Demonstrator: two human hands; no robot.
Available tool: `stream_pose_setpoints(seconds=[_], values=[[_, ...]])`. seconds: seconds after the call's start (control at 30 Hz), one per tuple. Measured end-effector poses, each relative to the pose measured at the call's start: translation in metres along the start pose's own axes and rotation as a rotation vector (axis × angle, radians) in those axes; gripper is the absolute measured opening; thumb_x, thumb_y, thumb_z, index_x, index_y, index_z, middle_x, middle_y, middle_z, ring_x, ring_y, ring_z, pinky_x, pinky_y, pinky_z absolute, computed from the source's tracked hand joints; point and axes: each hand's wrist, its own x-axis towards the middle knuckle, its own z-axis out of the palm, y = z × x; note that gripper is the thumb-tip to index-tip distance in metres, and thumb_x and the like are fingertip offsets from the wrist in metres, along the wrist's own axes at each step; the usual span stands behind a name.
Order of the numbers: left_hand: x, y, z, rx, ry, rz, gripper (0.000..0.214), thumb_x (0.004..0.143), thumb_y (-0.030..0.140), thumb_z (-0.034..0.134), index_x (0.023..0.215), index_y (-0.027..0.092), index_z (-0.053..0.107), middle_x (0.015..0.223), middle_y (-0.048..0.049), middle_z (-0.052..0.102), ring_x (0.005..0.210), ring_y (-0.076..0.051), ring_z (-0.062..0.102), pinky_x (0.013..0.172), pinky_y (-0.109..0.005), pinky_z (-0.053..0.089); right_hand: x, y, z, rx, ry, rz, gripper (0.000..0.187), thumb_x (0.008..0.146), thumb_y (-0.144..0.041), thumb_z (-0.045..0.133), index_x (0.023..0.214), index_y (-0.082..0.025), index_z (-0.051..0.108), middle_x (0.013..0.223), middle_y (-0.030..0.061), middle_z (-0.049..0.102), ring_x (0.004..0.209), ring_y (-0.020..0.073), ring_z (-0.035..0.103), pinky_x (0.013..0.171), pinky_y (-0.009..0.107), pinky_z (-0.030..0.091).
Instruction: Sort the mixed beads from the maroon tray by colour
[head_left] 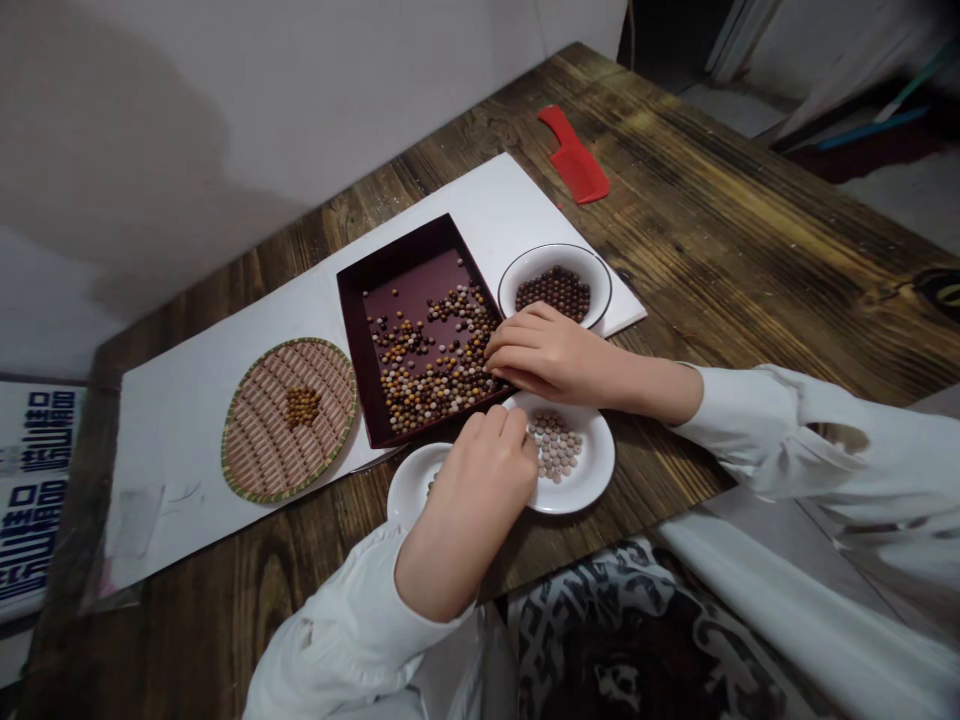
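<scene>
well, a dark wooden table fills most of the view, and a long white sheet lies across it. on the sheet sit a round woven bamboo tray, with a small heap of brown beads at its middle, and a maroon box tray holding a loose spread of mixed beads. a white bowl of dark beads stands just beside that tray. off the sheet, a white plate of tan beads sits close against the tray's corner, with a small white dish beside it, so there's little room between them. a red comb lies well apart from it all.

the right hand hangs at the tray's edge over the mixed beads, fingers loosely curled. the left hand covers most of the small dish — fingers bunched down near the plate's rim. whether either hand grasps a bead, i cannot tell.
</scene>
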Motion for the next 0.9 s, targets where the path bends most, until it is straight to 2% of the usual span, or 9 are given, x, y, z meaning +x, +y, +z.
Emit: stream_pose_setpoints(seconds=[0.2,0.37,0.47,0.9], values=[[-0.007,0.0,-0.005,-0.04,-0.024,0.017,0.021,0.094,0.011,0.049,0.09,0.012,0.07,0.085,-0.0095,0.06,0.081,-0.023,0.055,0.065,-0.033,0.038,-0.001,-0.001,-0.002,0.0,-0.021,0.019,0.024,0.1,-0.022,0.039,0.098,-0.015,0.062,0.1,0.0089,0.07,0.097,0.0195,0.058,0.083,0.037,0.034],[-0.012,0.004,-0.017,-0.107,-0.174,0.08,0.016,0.091,0.01,0.055,0.087,0.014,0.07,0.085,-0.0074,0.061,0.079,-0.022,0.055,0.062,-0.031,0.036,0.0,-0.001,-0.002,0.0,-0.023,0.021,0.025,0.101,-0.022,0.038,0.099,-0.015,0.062,0.1,0.0087,0.07,0.096,0.019,0.057,0.082,0.036,0.034],[-0.012,0.006,-0.02,-0.141,-0.221,0.104,0.015,0.091,0.011,0.056,0.088,0.016,0.07,0.088,-0.0073,0.063,0.081,-0.022,0.056,0.063,-0.031,0.036,0.0,-0.001,-0.002,-0.01,-0.014,0.013,0.024,0.101,-0.021,0.039,0.099,-0.015,0.062,0.101,0.0084,0.07,0.095,0.0187,0.058,0.082,0.036,0.034],[-0.009,0.002,-0.011,-0.082,-0.103,0.102,0.017,0.093,0.012,0.053,0.087,0.015,0.069,0.087,-0.0069,0.062,0.081,-0.021,0.055,0.066,-0.032,0.038,0.0,-0.001,-0.001,0.0,-0.034,0.026,0.023,0.1,-0.021,0.04,0.099,-0.014,0.062,0.101,0.0093,0.069,0.097,0.0193,0.058,0.082,0.037,0.034]])
